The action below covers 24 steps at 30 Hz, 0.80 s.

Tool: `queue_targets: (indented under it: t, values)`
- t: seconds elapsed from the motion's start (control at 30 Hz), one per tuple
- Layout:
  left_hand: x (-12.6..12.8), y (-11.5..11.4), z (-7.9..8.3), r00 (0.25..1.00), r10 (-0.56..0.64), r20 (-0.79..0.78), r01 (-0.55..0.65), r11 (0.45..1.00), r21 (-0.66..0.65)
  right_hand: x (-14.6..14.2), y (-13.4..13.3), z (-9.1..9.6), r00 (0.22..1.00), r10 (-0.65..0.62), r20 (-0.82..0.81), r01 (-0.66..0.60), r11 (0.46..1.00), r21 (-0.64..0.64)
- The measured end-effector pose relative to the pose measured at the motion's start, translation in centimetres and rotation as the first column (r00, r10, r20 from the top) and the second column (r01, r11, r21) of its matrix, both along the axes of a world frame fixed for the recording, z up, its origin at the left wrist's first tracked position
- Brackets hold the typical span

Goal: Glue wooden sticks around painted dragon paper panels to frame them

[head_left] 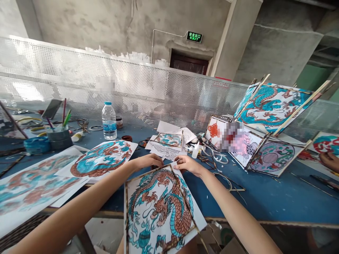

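Note:
A dragon painting (pixel 161 208) in brown and turquoise, edged with thin dark sticks, leans over the table's front edge toward me. My left hand (pixel 148 161) is closed at its top edge, fingers curled down with the tips partly hidden. My right hand (pixel 188 165) pinches the top right corner, where the paper reaches past the slanting stick. Just beyond the hands, a small framed painting (pixel 169 139) lies on a black-and-white line drawing (pixel 165 151). A white glue bottle (pixel 195 151) stands close behind my right hand.
Painted sheets (pixel 103 158) cover the left side, below a water bottle (pixel 109 121) and a brush cup (pixel 59 137). Tape rolls (pixel 220 158) and sticks lie to the right, near a framed lantern (pixel 275 109). Another person's hand (pixel 329 160) is at the far right. A perforated metal screen (pixel 137 91) stands behind.

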State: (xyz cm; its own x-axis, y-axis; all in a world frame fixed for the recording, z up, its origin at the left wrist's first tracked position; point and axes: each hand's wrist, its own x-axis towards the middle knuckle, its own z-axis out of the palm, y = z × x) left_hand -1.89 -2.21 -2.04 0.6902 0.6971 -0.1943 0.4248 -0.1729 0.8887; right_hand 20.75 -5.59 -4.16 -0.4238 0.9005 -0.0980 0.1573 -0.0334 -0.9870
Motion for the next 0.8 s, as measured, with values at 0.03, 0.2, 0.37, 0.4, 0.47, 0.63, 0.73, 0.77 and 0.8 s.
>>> queue_targets:
  t: [0.03,0.2,0.37,0.4,0.47,0.63,0.73,0.77,0.8]
  values:
    - [-0.1,0.1,0.0,1.000,-0.017,0.004,0.017,1.000,-0.002,0.0,0.0,0.0,1.000,-0.001,-0.007,0.001,1.000,0.008]
    - [-0.6,0.3,0.3,1.000,-0.024,-0.004,0.024,0.998,0.057,0.6,0.3,0.1,0.997,-0.060,-0.039,0.062,0.997,0.036]
    - [-0.8,0.5,0.4,0.999,-0.029,-0.034,0.032,0.994,0.101,1.3,0.8,0.2,0.991,-0.114,-0.064,0.118,0.992,0.051]
    - [-0.9,0.6,0.4,0.999,-0.018,-0.035,0.021,0.995,0.101,1.5,0.9,0.2,0.991,-0.114,-0.064,0.118,0.992,0.054]
    - [-1.0,0.7,0.3,0.999,0.020,-0.026,-0.018,0.996,0.092,1.8,1.1,0.0,0.989,-0.128,-0.070,0.133,0.989,0.062]
    - [-1.4,1.3,0.2,0.980,0.197,0.032,-0.199,0.979,0.040,2.4,1.4,0.1,0.973,-0.215,-0.080,0.219,0.975,0.046]
    - [-1.7,1.5,0.4,0.975,0.218,0.046,-0.219,0.975,0.025,2.6,1.5,0.2,0.960,-0.269,-0.077,0.273,0.961,0.047]
    - [-1.7,1.6,0.4,0.976,0.214,0.046,-0.215,0.976,0.029,2.7,1.5,0.2,0.957,-0.281,-0.074,0.285,0.957,0.050]
    - [-1.8,1.6,0.5,0.977,0.207,0.048,-0.209,0.977,0.042,2.8,1.6,0.2,0.954,-0.290,-0.072,0.295,0.954,0.054]
